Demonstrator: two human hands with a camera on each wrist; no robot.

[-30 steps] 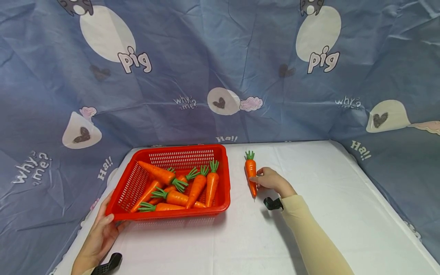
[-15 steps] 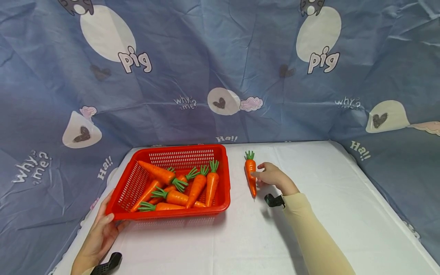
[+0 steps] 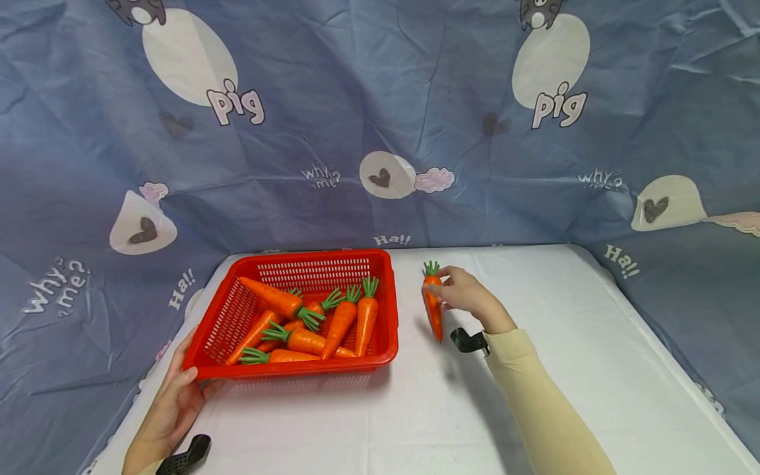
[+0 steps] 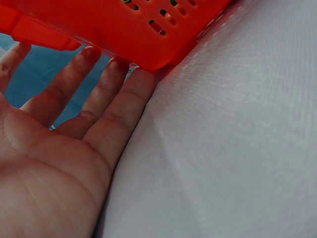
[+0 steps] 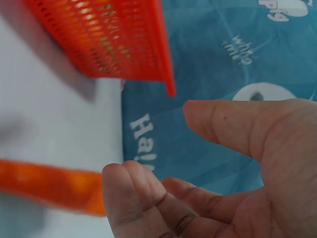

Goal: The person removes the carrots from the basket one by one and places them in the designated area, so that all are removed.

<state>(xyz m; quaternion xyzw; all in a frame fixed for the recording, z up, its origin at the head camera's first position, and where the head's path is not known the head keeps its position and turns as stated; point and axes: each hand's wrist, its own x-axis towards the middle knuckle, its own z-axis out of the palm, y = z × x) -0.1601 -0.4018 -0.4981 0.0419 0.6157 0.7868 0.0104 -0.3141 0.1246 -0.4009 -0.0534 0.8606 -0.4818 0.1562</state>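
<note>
A red plastic basket (image 3: 299, 371) holds several orange carrots (image 3: 276, 300) with green tops. My left hand (image 3: 169, 409) holds its near-left corner, the thumb against the rim and the other fingers under it; in the left wrist view the fingers (image 4: 116, 116) touch the basket wall. To the right of the basket, one carrot (image 3: 435, 316) lies on the white surface, its green top pointing away from me. My right hand (image 3: 469, 293) is at its upper part, partly hiding it. In the right wrist view, thumb and fingers are spread apart, with the carrot (image 5: 54, 186) beyond the fingertips.
A white cloth (image 3: 570, 316) covers the table. Behind it rises a blue printed curtain (image 3: 475, 211), which also runs down both sides. A black wrist camera (image 3: 469, 341) sits at each wrist.
My right hand has moved away from me along the single carrot, from its middle toward its green top. The left hand and the basket stay in place.
</note>
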